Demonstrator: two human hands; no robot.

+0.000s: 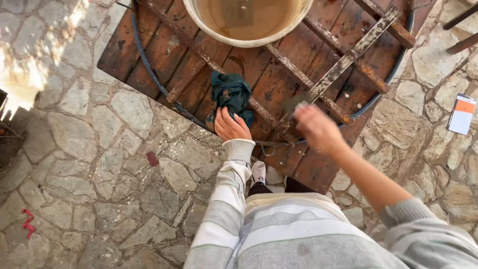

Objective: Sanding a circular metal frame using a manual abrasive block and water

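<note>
A brown wooden panel [149, 47] with crossed slats and a dark metal hoop lies on the stone paving. My left hand [231, 125] presses a crumpled dark teal rag [232, 93] against the wet planks near the panel's front edge. My right hand [316, 128] is motion-blurred over a slat to the right, fingers curled around a small pale object [300, 105] that I cannot identify. A cream basin [247, 22] of murky brown water stands on the panel at the top of the view.
Irregular stone paving [89, 164] surrounds the panel. A white and orange card [461, 113] lies at the right, a red scrap [28, 222] at the lower left, a small dark red piece [152, 159] near the middle. My white shoe [258, 172] shows below the panel.
</note>
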